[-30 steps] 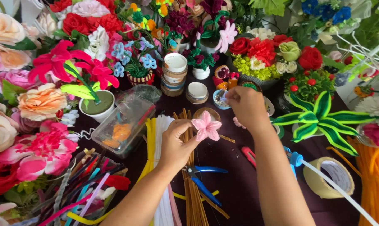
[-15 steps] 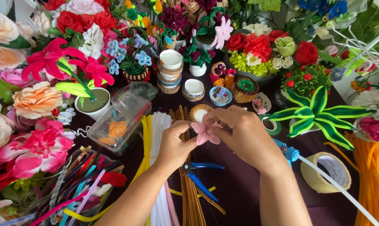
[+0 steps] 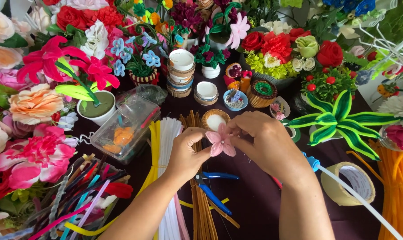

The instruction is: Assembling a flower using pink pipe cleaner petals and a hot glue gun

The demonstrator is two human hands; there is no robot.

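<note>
Pliers [image 3: 212,186] below flower [image 3: 220,141] (tape roll [image 3: 349,183] rightward)

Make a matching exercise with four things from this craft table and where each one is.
Things:
1. pink flower
2. pliers
3. tape roll
4. stacked cups

Places:
A. far back, by the flower pots
B. between both hands' fingertips
C. right of the right hand
D. on the table below the left hand

Pairs: 1-B, 2-D, 3-C, 4-A
</note>
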